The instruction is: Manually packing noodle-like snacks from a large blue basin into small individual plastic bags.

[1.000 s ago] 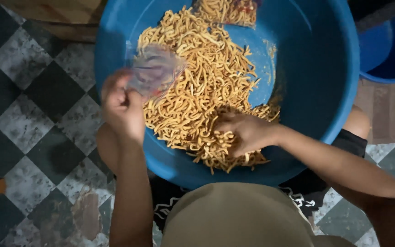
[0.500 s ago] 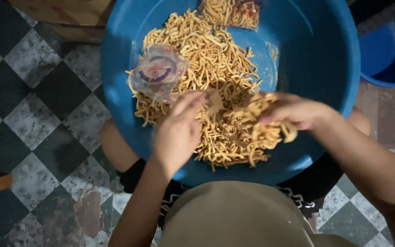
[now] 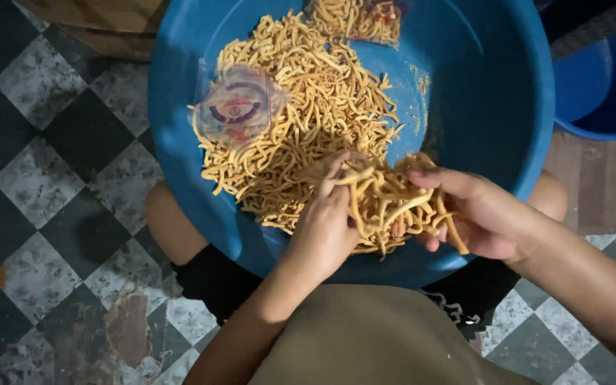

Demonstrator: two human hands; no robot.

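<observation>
Thin golden fried snack sticks [image 3: 301, 135] lie heaped in the wide blue plastic basin [image 3: 493, 107] on the person's lap — light, brittle, likely greasy, best scooped loosely from underneath. Right hand [image 3: 483, 214] is cupped half-open under a clump of sticks; left hand [image 3: 326, 228], fingers loosely curled, presses that clump — a clear printed plastic bag [image 3: 240, 107] rests on the pile, apart.

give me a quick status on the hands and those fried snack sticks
Right hand cupping a clump of fried snack sticks. Left hand touching the same clump. Both over blue basin; clear plastic packet lying on the pile, apart from the hands.
</observation>
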